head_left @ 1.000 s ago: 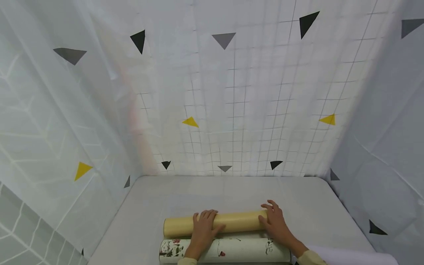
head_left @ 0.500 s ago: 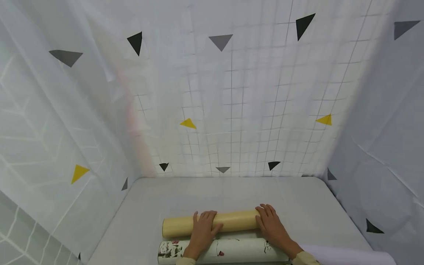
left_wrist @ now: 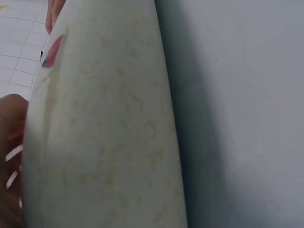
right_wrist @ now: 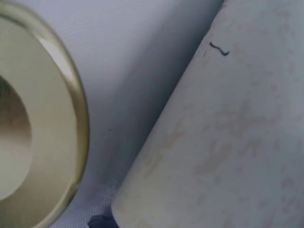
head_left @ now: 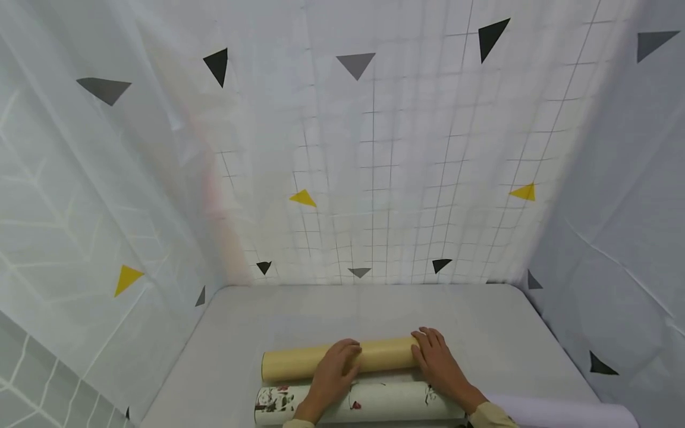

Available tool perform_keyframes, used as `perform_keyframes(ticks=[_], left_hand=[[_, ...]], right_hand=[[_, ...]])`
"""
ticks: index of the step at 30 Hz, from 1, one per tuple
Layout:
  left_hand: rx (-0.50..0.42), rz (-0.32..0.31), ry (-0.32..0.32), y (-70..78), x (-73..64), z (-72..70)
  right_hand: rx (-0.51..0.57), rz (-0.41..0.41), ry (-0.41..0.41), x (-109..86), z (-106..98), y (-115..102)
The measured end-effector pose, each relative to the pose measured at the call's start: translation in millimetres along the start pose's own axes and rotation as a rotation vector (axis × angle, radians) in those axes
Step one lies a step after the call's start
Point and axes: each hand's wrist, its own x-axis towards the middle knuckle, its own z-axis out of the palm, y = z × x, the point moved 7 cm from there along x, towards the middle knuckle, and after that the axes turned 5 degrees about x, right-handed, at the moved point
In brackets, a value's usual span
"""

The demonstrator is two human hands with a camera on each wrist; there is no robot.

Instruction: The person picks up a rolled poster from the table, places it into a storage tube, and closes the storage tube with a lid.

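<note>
A yellow wallpaper roll (head_left: pixel 291 365) lies across the table in the head view. My left hand (head_left: pixel 333 373) bends its fingers over the middle of this roll. At its right end, my right hand (head_left: pixel 440 365) grips with the fingertips on top and the thumb on the near side. Closer to me and parallel to it lies a white floral wallpaper roll (head_left: pixel 387 399), with both wrists crossing above it. This floral roll (left_wrist: pixel 109 118) fills much of the left wrist view, where part of my left hand (left_wrist: pixel 10 142) shows at the edge.
A plain white roll (head_left: pixel 562 411) lies at the front right of the table (head_left: pixel 241 315). In the right wrist view a round gold-coloured piece (right_wrist: pixel 54 118) with a raised rim appears beside the patterned roll (right_wrist: pixel 228 142). Pale sheets (head_left: pixel 342 148) with printed triangles enclose the table.
My left hand has slid slightly right along the yellow roll, its spread fingers drawing together. The right hand's raised fingers have come down onto the roll's right end.
</note>
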Motion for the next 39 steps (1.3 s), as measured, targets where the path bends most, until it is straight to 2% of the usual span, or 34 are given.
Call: perform_keyframes(ticks=[4,8,12,15,19,22,24,27,31,35,39], left_hand=[[-0.051,0.074,-0.003,6.7,0.5,-0.1],[-0.072,0.074,-0.039,7.5,-0.9,1.0],[-0.097,0.062,-0.131,7.3,-4.1,6.8],[-0.126,0.058,-0.195,7.8,-6.7,10.8],[-0.171,0.047,-0.273,9.6,-9.5,14.9],[-0.213,0.029,-0.336,10.3,-11.7,17.2],[-0.236,0.011,-0.371,10.6,-13.0,17.9],[-0.196,0.016,-0.403,12.7,-13.8,18.4],[-0.063,0.023,-0.441,16.5,-14.9,20.2],[-0.002,0.013,-0.497,17.1,-16.6,21.1],[0.011,0.025,-0.524,15.8,-17.5,25.2]], right_hand=[[-0.005,0.005,-0.01,0.2,2.0,4.9],[0.013,0.028,-0.034,0.9,3.1,7.6],[0.039,0.019,-0.023,0.9,-0.2,2.7],[0.006,-0.004,-0.01,-0.1,0.5,3.0],[0.014,-0.006,-0.011,-1.7,1.7,4.4],[0.067,0.013,-0.021,-1.3,0.3,1.5],[0.055,0.005,-0.029,-0.3,1.1,0.6],[0.059,0.009,-0.033,1.9,-1.4,-2.4],[0.062,0.039,-0.051,3.0,-5.0,-3.4],[0.043,0.054,-0.074,2.8,-6.4,-4.6],[0.049,0.004,-0.005,1.7,-8.5,-2.4]])
